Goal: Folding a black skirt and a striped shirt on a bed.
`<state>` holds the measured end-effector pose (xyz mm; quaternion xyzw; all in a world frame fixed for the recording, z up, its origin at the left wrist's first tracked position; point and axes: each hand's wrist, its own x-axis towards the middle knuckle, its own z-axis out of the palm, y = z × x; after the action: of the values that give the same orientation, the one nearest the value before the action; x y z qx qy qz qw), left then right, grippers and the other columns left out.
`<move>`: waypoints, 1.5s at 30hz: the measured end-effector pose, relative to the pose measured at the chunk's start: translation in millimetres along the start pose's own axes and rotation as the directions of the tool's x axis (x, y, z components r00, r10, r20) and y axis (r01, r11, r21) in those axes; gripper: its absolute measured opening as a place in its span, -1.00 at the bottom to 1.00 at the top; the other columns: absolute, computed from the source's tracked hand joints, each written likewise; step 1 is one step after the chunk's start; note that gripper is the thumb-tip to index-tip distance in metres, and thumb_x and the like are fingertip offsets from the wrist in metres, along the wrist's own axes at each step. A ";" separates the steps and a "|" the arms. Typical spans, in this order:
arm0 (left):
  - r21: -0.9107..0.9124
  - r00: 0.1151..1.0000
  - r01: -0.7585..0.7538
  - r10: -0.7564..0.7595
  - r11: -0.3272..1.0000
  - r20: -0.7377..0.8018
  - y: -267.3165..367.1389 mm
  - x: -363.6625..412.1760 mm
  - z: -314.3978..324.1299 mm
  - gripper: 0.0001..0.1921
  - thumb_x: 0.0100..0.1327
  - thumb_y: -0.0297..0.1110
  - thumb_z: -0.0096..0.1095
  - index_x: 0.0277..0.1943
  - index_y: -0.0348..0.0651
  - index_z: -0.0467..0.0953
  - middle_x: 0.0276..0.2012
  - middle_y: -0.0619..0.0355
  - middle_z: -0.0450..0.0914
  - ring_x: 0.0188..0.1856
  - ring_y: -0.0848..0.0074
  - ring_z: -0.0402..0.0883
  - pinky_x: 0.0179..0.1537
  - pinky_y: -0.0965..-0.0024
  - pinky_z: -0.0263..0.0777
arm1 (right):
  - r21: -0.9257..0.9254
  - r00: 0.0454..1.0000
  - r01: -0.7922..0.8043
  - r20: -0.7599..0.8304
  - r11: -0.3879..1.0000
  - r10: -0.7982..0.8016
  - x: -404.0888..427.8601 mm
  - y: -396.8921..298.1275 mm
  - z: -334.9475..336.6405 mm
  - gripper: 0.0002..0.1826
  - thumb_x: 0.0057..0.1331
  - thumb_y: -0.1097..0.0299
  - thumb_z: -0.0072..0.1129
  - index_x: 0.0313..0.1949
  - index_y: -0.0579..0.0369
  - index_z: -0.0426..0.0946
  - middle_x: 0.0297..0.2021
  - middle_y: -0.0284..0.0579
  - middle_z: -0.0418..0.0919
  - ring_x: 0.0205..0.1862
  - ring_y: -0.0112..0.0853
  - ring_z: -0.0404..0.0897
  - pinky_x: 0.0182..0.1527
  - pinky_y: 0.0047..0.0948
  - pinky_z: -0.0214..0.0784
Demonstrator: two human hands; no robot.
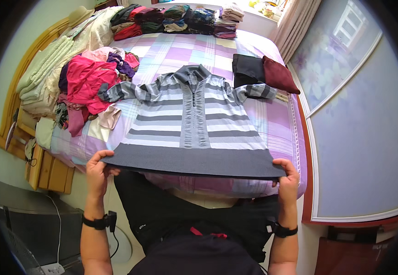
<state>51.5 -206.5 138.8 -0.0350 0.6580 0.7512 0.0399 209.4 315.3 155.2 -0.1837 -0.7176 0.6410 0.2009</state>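
Observation:
A grey and white striped knit top [194,113] lies spread front up on the bed, its dark collar at the far end and its sleeves out to both sides. My left hand [99,168] pinches the left corner of its wide dark grey ribbed hem. The right corner of that hem is held by my right hand [286,175]. Between the hands the hem is pulled taut at the bed's near edge. The left sleeve's cuff touches a heap of crumpled clothes [89,82] with a bright pink piece on top.
Folded black [249,68] and dark red garments [279,75] lie by the right sleeve. Stacks of folded clothes [176,20] line the bed's far end. Folded pale bedding [44,65] is at the left headboard. A sliding-door wardrobe [360,137] stands right, a wooden nightstand [53,172] left.

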 end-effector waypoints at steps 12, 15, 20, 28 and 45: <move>-0.227 0.961 -0.010 0.073 0.974 0.268 104.1 27.9 -39.8 -0.76 0.23 -0.43 0.15 -0.15 -0.45 0.57 -0.38 -0.14 0.70 -0.53 0.28 0.68 -0.53 0.32 0.60 | 0.171 0.990 0.035 0.130 0.985 -0.058 31.2 -111.8 -36.1 -0.92 0.35 0.43 0.22 -0.24 0.17 0.58 -0.61 -0.30 0.49 -0.76 -0.64 0.32 -0.72 -0.64 0.07; -0.271 0.991 0.107 -0.081 0.957 0.105 78.9 125.2 -27.1 -0.73 0.26 -0.40 0.11 -0.10 -0.44 0.58 -0.25 -0.09 0.71 -0.51 0.29 0.70 -0.47 0.32 0.66 | 0.206 0.957 -0.231 0.227 0.951 0.183 135.9 -85.1 -1.9 -0.86 0.38 0.34 0.17 -0.19 0.13 0.59 -0.57 -0.30 0.49 -0.76 -0.60 0.28 -0.70 -0.55 0.09; -0.011 0.975 0.209 -0.208 0.978 0.074 142.8 330.1 17.6 -0.81 0.23 -0.46 0.03 -0.12 -0.31 0.46 -0.20 -0.11 0.70 -0.22 0.13 0.80 -0.34 0.17 0.78 | 0.159 0.973 -0.151 0.197 0.976 0.119 340.7 -118.7 81.2 -0.94 0.36 0.43 0.15 -0.31 0.09 0.54 -0.59 -0.28 0.45 -0.70 -0.45 0.35 -0.65 -0.41 0.20; -0.103 0.914 -0.402 0.406 0.910 0.022 444.0 384.1 60.6 -0.80 0.35 -0.47 0.02 -0.14 -0.43 0.53 -0.23 -0.16 0.73 -0.25 0.27 0.79 -0.25 0.38 0.75 | 0.448 0.936 0.317 -0.006 0.836 -0.352 434.6 -386.9 81.3 -0.90 0.45 0.42 0.17 -0.30 0.00 0.54 -0.51 -0.37 0.55 -0.58 -0.61 0.49 -0.56 -0.63 0.43; -0.026 0.971 -0.165 0.167 0.986 0.172 107.3 214.8 -1.7 -0.74 0.36 -0.40 0.05 -0.04 -0.33 0.63 -0.27 0.02 0.71 -0.40 0.43 0.72 -0.37 0.40 0.65 | 0.280 0.973 0.091 0.178 0.956 -0.145 253.4 -43.5 98.8 -0.76 0.45 0.43 0.06 0.03 0.18 0.61 -0.41 -0.23 0.59 -0.64 -0.58 0.44 -0.63 -0.60 0.29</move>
<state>-173.5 -219.3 221.7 0.0855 0.6483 0.7558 0.0339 -58.6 358.9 202.2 -0.0471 -0.6496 0.7346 0.1901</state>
